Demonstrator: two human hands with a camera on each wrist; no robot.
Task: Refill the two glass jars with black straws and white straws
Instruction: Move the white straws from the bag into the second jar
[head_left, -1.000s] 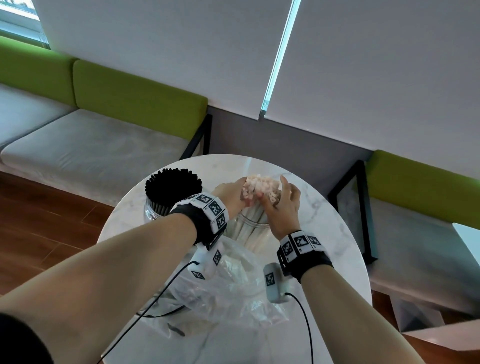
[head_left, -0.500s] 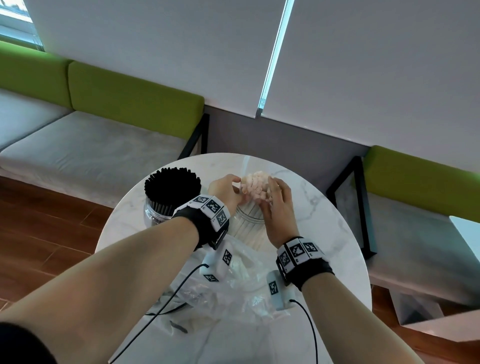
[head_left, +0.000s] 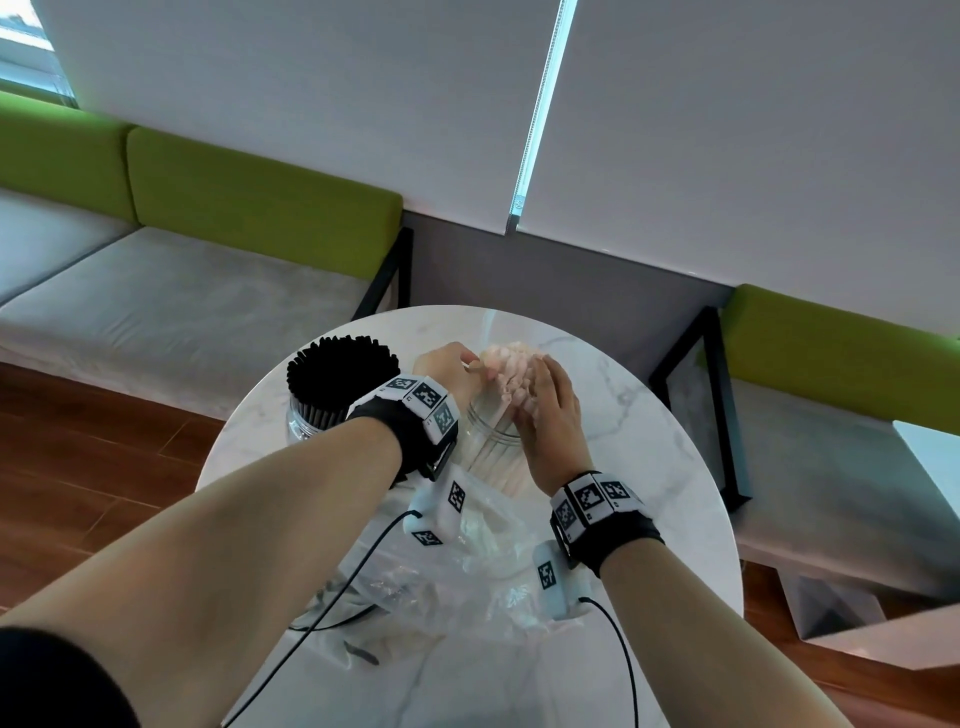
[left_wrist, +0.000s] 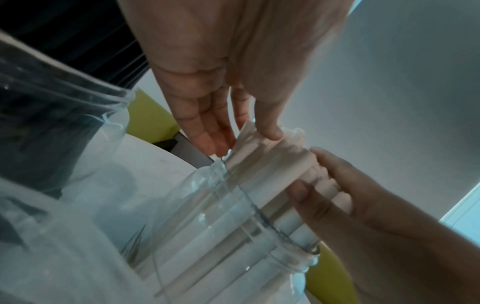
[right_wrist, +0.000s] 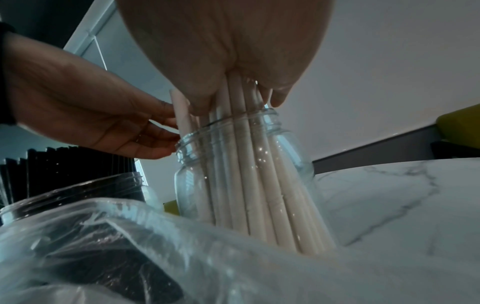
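Both hands had dropped slightly since the earlier frame, pushing the white straws (right_wrist: 249, 174) deeper into the right glass jar (right_wrist: 293, 172). Near edge of the marble table (head_left: 670, 431): crumpled clear plastic bag (head_left: 415, 587), touching that jar's base. Right hand (head_left: 545, 410) gripped the bundle just above the jar mouth, thumb and fingers curled round it. Left hand (head_left: 447, 369) stayed mostly flat-fingered, thumb (left_wrist: 267, 123) and fingertips pressed on the straw tops from the left. Straws leaned in the jar, tops sticking out. Left of it, the other glass jar (head_left: 301, 423) stood packed with black straws (head_left: 340, 369). Far side: grey bench with green backrest (head_left: 260, 208).
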